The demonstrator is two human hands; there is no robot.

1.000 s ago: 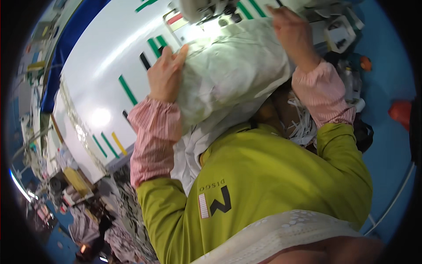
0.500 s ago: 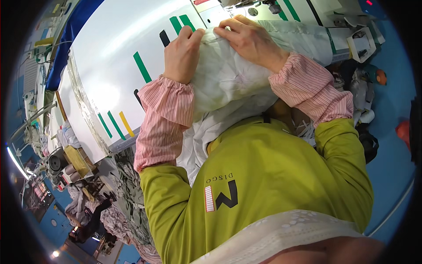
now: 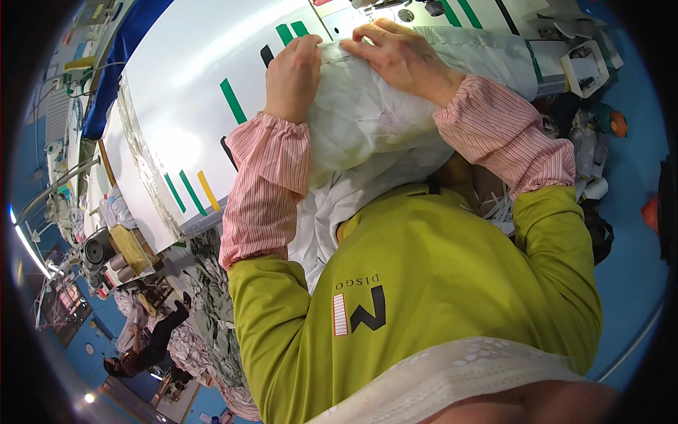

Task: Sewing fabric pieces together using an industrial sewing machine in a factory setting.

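The bundle of white fabric (image 3: 367,120) sits bunched between my two hands, its top edge pulled up onto the desk (image 3: 191,78) and the rest sagging down toward my chest. A second ago my hands were spread apart, the right one reaching far up toward the machine end; since then they have come together on one seam line, so I read this as the cloth now gathered and being lined up along that edge.

My left hand (image 3: 293,74) has its grip closed on the near-left corner of the edge, fingers curled over and pinching the cloth against the desk. My right hand (image 3: 399,56) lies just beside it, fingers flat and pressing the fold down, thumb tucked under; it holds the cloth rather than hovering. The two grips are almost touching, with the seam running between them.

Beyond the grips, green tape strips (image 3: 232,100) mark the white desk to the left, a yellow strip (image 3: 207,189) lower down. Past my right hand are small parts and a white holder (image 3: 585,67). Far off at lower left another person (image 3: 152,339) bends over cloth.
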